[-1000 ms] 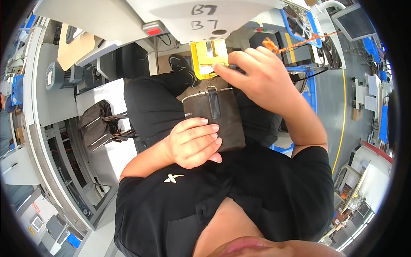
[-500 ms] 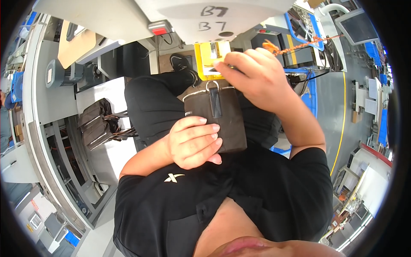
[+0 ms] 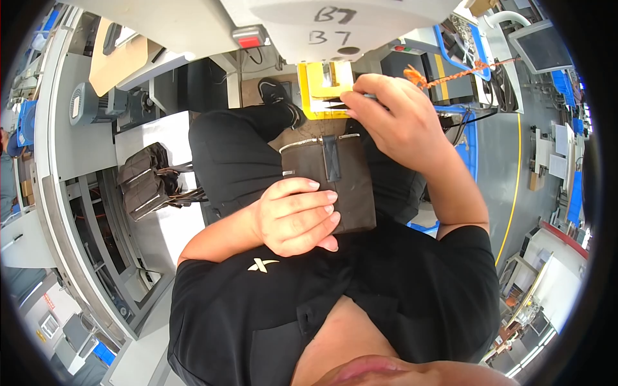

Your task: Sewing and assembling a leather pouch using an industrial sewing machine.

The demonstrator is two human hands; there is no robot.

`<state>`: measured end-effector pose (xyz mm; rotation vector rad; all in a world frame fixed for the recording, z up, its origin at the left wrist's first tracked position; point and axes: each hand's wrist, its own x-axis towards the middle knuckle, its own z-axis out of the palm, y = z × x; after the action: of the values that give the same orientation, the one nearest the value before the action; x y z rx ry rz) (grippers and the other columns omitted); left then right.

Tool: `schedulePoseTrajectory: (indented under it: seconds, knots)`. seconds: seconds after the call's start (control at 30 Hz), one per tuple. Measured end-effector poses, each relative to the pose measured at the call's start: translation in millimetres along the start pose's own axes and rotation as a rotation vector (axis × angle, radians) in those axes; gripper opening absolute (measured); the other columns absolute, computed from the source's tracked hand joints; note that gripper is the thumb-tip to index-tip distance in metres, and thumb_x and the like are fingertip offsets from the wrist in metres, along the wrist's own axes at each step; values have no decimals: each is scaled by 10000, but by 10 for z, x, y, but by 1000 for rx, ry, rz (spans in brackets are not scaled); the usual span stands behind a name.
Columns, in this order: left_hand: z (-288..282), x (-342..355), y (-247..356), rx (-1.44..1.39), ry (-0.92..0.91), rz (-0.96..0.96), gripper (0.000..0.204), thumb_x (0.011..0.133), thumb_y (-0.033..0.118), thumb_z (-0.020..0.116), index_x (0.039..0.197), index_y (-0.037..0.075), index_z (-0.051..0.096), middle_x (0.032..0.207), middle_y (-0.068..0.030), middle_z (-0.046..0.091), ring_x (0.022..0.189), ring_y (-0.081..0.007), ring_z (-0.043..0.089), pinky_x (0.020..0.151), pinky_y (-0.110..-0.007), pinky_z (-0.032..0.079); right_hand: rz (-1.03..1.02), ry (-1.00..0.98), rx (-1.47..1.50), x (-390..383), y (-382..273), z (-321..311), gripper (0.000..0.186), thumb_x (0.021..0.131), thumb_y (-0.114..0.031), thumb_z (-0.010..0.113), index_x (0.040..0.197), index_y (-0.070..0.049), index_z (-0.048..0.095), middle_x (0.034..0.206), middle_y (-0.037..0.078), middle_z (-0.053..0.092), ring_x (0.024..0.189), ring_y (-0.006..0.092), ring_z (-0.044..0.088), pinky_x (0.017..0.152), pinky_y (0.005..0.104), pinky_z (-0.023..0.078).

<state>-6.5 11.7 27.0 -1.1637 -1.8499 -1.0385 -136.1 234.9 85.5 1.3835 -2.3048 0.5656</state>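
Note:
A dark brown zippered pouch (image 3: 355,193) rests against my lap and shirt front, its zipper edge facing away from me. My left hand (image 3: 297,215) is closed on its left side, fingers across the front and thumb tucked below. A black strap tab (image 3: 331,157) runs down the pouch from the zipper edge. Beyond that edge, my right hand (image 3: 393,119) pinches thread snips (image 3: 333,104), their two dark points apart and aimed left, over a yellow machine plate (image 3: 308,96). Most of the snips is hidden in my fingers.
A white machine head (image 3: 360,32) overhangs the far side, with a red switch (image 3: 248,38) on it. Several brown pouches (image 3: 147,180) lie piled on a white surface to my left. An orange twisted cord (image 3: 444,78) hangs at the right, near a blue-rimmed tray (image 3: 440,48).
The snips' points now show clearly beyond my right fingertips. The pouch has shifted slightly right and nearer, and the metal ring that stood above its strap tab is out of sight.

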Motion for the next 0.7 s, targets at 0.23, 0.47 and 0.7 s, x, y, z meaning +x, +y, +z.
schedulePoseTrajectory:
  seconds: [0.23, 0.47, 0.7]
  knots:
    - [2, 13, 18, 12, -3, 4, 338, 940, 356, 742, 953, 19, 721, 941, -72, 688, 955, -259, 721, 867, -416, 565, 23, -65, 38, 18, -31, 12, 202, 813, -61, 761, 1003, -35, 696, 975, 78, 639, 794, 252, 634, 679, 368, 499]
    - [-12, 7, 28, 13, -6, 10, 337, 950, 360, 733, 952, 23, 719, 940, -70, 688, 953, -253, 722, 866, -414, 562, 76, 14, 113, 17, -39, -42, 263, 779, -50, 794, 1027, -35, 706, 946, 92, 646, 786, 276, 630, 678, 380, 503]
    - [-1, -9, 35, 18, -16, 30, 369, 976, 403, 698, 955, 35, 711, 968, -71, 664, 957, -253, 716, 860, -430, 555, 106, 10, 100, -52, 19, -101, 287, 774, -56, 812, 1041, -29, 709, 979, 104, 655, 827, 294, 644, 713, 384, 517]
